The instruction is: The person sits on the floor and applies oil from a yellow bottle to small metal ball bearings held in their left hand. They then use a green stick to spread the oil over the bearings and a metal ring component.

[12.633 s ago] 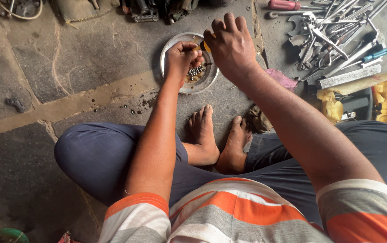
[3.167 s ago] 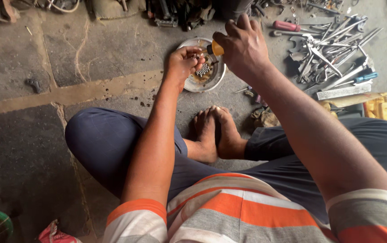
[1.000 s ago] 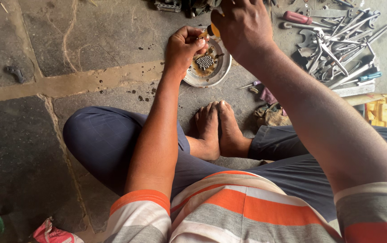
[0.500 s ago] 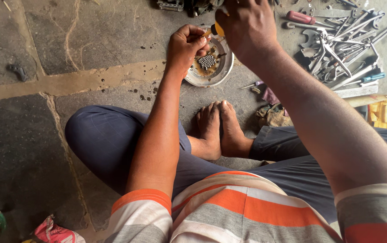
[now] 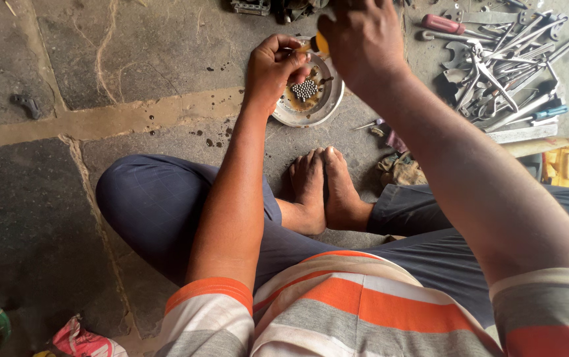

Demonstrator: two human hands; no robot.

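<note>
Left hand [image 5: 272, 69] pinched small part over dish [image 5: 329, 106]; right hand [image 5: 362, 36] gripped orange-handled tool [image 5: 320, 43] (bearing balls [image 5: 305, 88] lay loose, unfitted).

Both arms stretch forward; the left hand [image 5: 272, 66] pinches its fingertips together, just beside the right hand [image 5: 362, 38], curled closed.

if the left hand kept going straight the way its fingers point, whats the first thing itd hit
Probably the orange-tipped tool held by the right hand: the left hand points up and to the right over the round metal dish, fingertips almost on that tip. Depth is hard to judge from above.
</note>
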